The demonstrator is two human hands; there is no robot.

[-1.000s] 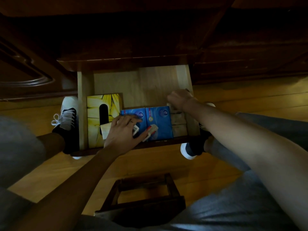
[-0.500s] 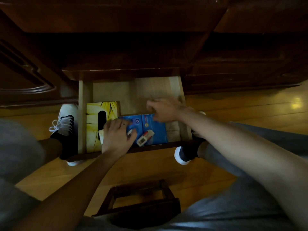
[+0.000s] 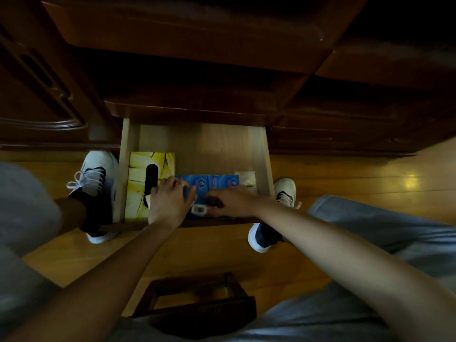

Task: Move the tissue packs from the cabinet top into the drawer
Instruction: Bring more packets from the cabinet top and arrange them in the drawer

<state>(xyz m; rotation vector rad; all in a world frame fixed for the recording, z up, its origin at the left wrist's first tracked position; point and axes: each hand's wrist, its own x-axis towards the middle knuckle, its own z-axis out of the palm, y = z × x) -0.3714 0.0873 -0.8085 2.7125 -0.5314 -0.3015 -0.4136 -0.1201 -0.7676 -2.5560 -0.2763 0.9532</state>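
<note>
Centre of frame: your pale wooden drawer (image 3: 256,154) stands pulled out from the dark wooden cabinet (image 3: 187,45). Blue plastic tissue packs (image 3: 217,182) lie side by side in its front half, right of a yellow cardboard tissue box (image 3: 138,174) with a dark oval slot. Your left hand (image 3: 170,201) rests flat, fingers loosely spread, over the left blue pack and the box edge. Your right hand (image 3: 234,201) lies low over the packs' near edge beside a small white-and-red item (image 3: 199,208); blurred, so whether it grips anything you cannot tell. Pale wrapped packs (image 3: 246,177) sit at the drawer's right wall.
</note>
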